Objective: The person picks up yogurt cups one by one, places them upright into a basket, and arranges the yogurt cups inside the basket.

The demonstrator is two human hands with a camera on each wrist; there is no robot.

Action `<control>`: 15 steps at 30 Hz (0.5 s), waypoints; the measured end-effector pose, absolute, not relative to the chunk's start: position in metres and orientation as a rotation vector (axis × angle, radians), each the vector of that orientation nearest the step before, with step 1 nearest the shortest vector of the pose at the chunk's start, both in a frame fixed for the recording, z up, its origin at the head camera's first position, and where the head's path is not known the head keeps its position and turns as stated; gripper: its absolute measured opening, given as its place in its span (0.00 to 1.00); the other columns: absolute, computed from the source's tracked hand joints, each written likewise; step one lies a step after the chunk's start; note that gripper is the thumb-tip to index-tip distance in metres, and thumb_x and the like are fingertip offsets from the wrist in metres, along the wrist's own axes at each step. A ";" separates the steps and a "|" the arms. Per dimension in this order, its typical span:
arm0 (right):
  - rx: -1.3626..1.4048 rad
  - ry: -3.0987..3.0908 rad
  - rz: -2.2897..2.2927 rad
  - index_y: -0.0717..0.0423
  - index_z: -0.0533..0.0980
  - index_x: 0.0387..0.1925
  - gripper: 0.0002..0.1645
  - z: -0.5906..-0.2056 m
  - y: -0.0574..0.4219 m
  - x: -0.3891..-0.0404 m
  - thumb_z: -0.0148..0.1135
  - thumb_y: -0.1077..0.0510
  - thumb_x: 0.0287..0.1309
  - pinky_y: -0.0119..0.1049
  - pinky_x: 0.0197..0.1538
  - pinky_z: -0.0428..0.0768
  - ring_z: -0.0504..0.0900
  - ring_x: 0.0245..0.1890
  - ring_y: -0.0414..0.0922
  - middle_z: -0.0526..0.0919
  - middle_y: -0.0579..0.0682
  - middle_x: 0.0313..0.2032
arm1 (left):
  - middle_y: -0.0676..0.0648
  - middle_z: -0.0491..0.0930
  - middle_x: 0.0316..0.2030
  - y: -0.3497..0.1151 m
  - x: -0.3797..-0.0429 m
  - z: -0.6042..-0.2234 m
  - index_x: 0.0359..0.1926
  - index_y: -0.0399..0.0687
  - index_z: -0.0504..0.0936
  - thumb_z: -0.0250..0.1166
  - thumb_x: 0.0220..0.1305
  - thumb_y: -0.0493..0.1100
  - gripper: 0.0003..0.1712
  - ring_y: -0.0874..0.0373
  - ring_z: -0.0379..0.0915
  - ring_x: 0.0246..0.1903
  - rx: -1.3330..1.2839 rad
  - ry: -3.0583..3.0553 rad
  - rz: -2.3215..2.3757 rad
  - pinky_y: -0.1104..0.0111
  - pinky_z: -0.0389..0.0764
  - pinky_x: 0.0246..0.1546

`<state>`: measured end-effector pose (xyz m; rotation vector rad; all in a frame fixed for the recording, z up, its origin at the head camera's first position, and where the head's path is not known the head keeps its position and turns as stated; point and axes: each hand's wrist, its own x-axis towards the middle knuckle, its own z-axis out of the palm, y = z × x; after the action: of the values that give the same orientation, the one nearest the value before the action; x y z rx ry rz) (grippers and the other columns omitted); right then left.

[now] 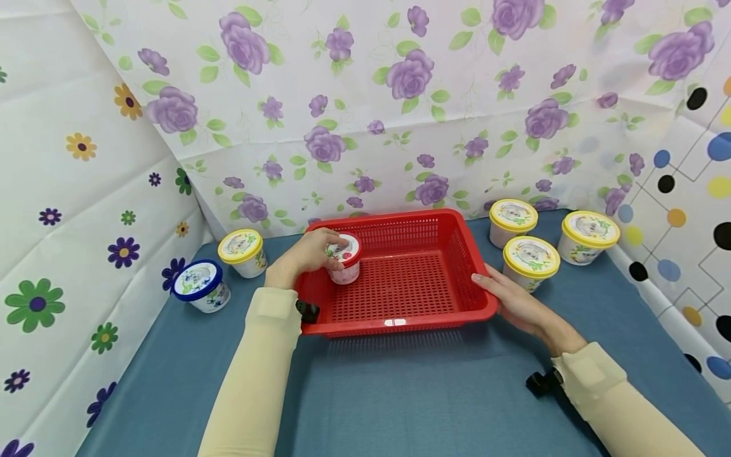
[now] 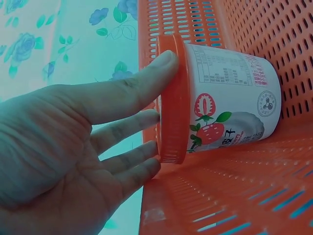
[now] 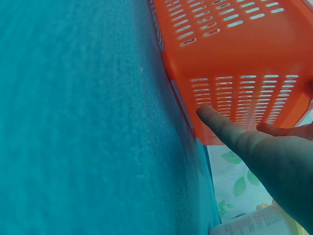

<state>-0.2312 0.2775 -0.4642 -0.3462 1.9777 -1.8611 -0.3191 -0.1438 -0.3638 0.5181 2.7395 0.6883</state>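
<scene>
A red perforated plastic basket (image 1: 394,304) lies in the middle. Inside its left end stands a white tub with a red lid (image 1: 345,274), strawberries printed on its side (image 2: 230,98). My left hand (image 1: 308,254) reaches over the basket's left side onto this tub. In the left wrist view the thumb lies on the lid's rim, and the other fingers, loosely extended, meet the lid's top. My right hand (image 1: 516,304) grips the basket's right end, thumb over the rim. Its fingers lie along the slotted outer wall (image 3: 244,98) in the right wrist view.
Left of the basket stand a yellow-lidded tub (image 1: 244,254) and a blue-lidded tub (image 1: 205,289). Three yellow-lidded tubs, the nearest (image 1: 531,260) beside my right hand, stand on the right. A blue cloth (image 1: 400,393) covers the table; a flowered curtain (image 1: 365,146) hangs behind.
</scene>
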 end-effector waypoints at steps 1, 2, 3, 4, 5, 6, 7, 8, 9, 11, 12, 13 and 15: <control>-0.342 1.975 -1.863 0.50 0.46 0.83 0.40 -0.464 0.277 -0.231 0.48 0.46 0.81 0.42 0.57 0.83 0.82 0.59 0.53 0.69 0.67 0.69 | 0.37 0.66 0.74 -0.144 -0.319 -0.364 0.68 0.44 0.80 0.76 0.62 0.36 0.33 0.40 0.56 0.76 0.523 2.743 0.682 0.47 0.65 0.72; -0.340 1.974 -1.862 0.49 0.46 0.83 0.40 -0.464 0.278 -0.231 0.48 0.46 0.81 0.42 0.58 0.83 0.82 0.59 0.53 0.69 0.67 0.69 | 0.37 0.66 0.74 -0.143 -0.320 -0.364 0.68 0.44 0.80 0.76 0.62 0.36 0.33 0.40 0.57 0.76 0.525 2.743 0.678 0.47 0.65 0.72; -0.339 1.975 -1.861 0.49 0.46 0.83 0.40 -0.464 0.278 -0.231 0.48 0.46 0.81 0.42 0.58 0.83 0.82 0.59 0.53 0.69 0.67 0.69 | 0.37 0.67 0.74 -0.143 -0.320 -0.364 0.68 0.44 0.80 0.76 0.62 0.36 0.33 0.40 0.57 0.76 0.527 2.744 0.673 0.47 0.65 0.72; -0.335 1.975 -1.860 0.49 0.46 0.83 0.40 -0.464 0.278 -0.231 0.48 0.46 0.81 0.42 0.57 0.83 0.82 0.59 0.52 0.70 0.67 0.69 | 0.37 0.67 0.74 -0.143 -0.320 -0.364 0.68 0.44 0.80 0.76 0.62 0.36 0.33 0.40 0.57 0.75 0.529 2.744 0.668 0.47 0.66 0.72; -0.332 1.974 -1.862 0.49 0.46 0.83 0.40 -0.464 0.278 -0.231 0.48 0.46 0.81 0.42 0.57 0.83 0.82 0.59 0.52 0.70 0.67 0.69 | 0.37 0.67 0.74 -0.143 -0.319 -0.364 0.68 0.44 0.80 0.76 0.62 0.36 0.33 0.40 0.57 0.75 0.528 2.744 0.664 0.47 0.66 0.72; -0.333 1.975 -1.860 0.50 0.45 0.83 0.41 -0.464 0.278 -0.230 0.48 0.45 0.81 0.42 0.57 0.83 0.82 0.59 0.52 0.70 0.67 0.69 | 0.37 0.67 0.74 -0.143 -0.319 -0.363 0.67 0.44 0.80 0.76 0.61 0.36 0.33 0.40 0.58 0.75 0.526 2.744 0.661 0.47 0.66 0.72; -0.334 1.976 -1.859 0.50 0.45 0.83 0.41 -0.464 0.278 -0.230 0.48 0.46 0.80 0.42 0.57 0.83 0.82 0.58 0.52 0.70 0.67 0.69 | 0.37 0.67 0.74 -0.142 -0.319 -0.363 0.67 0.44 0.81 0.77 0.61 0.37 0.33 0.40 0.58 0.75 0.528 2.746 0.655 0.47 0.67 0.72; -0.338 1.974 -1.859 0.50 0.45 0.83 0.41 -0.464 0.278 -0.231 0.48 0.46 0.81 0.42 0.57 0.83 0.82 0.58 0.52 0.69 0.67 0.69 | 0.36 0.67 0.74 -0.142 -0.319 -0.362 0.67 0.43 0.80 0.77 0.61 0.37 0.33 0.40 0.58 0.75 0.532 2.748 0.646 0.47 0.66 0.72; -0.336 1.973 -1.860 0.50 0.45 0.83 0.41 -0.464 0.277 -0.231 0.48 0.45 0.81 0.42 0.57 0.83 0.83 0.58 0.52 0.70 0.67 0.69 | 0.36 0.67 0.73 -0.142 -0.318 -0.362 0.67 0.43 0.80 0.77 0.61 0.37 0.33 0.40 0.58 0.75 0.535 2.750 0.638 0.47 0.66 0.72; -0.333 1.969 -1.863 0.50 0.46 0.83 0.41 -0.463 0.277 -0.231 0.48 0.45 0.80 0.42 0.57 0.83 0.83 0.57 0.51 0.70 0.66 0.69 | 0.36 0.68 0.73 -0.141 -0.317 -0.361 0.67 0.42 0.80 0.77 0.61 0.37 0.33 0.40 0.59 0.75 0.547 2.753 0.630 0.47 0.65 0.72; -0.335 1.968 -1.863 0.50 0.45 0.83 0.41 -0.463 0.277 -0.231 0.48 0.45 0.80 0.42 0.57 0.83 0.83 0.57 0.51 0.70 0.66 0.69 | 0.35 0.68 0.73 -0.141 -0.317 -0.360 0.67 0.42 0.80 0.77 0.61 0.37 0.33 0.40 0.59 0.75 0.553 2.756 0.629 0.47 0.65 0.72; -0.334 1.966 -1.864 0.50 0.46 0.83 0.41 -0.463 0.277 -0.231 0.48 0.45 0.80 0.42 0.57 0.83 0.83 0.57 0.51 0.70 0.66 0.69 | 0.35 0.68 0.73 -0.141 -0.317 -0.360 0.68 0.42 0.80 0.77 0.61 0.37 0.33 0.40 0.59 0.74 0.556 2.758 0.630 0.47 0.65 0.72; -0.332 1.965 -1.865 0.50 0.46 0.83 0.41 -0.463 0.277 -0.231 0.48 0.45 0.80 0.42 0.57 0.83 0.82 0.57 0.51 0.70 0.66 0.69 | 0.35 0.68 0.73 -0.141 -0.316 -0.359 0.68 0.42 0.80 0.77 0.61 0.36 0.33 0.40 0.59 0.74 0.554 2.759 0.641 0.47 0.65 0.72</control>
<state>-0.2308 0.2766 -0.4628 -0.3321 1.9652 -1.8645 -0.3157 -0.1412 -0.3591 0.5539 2.7595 0.6410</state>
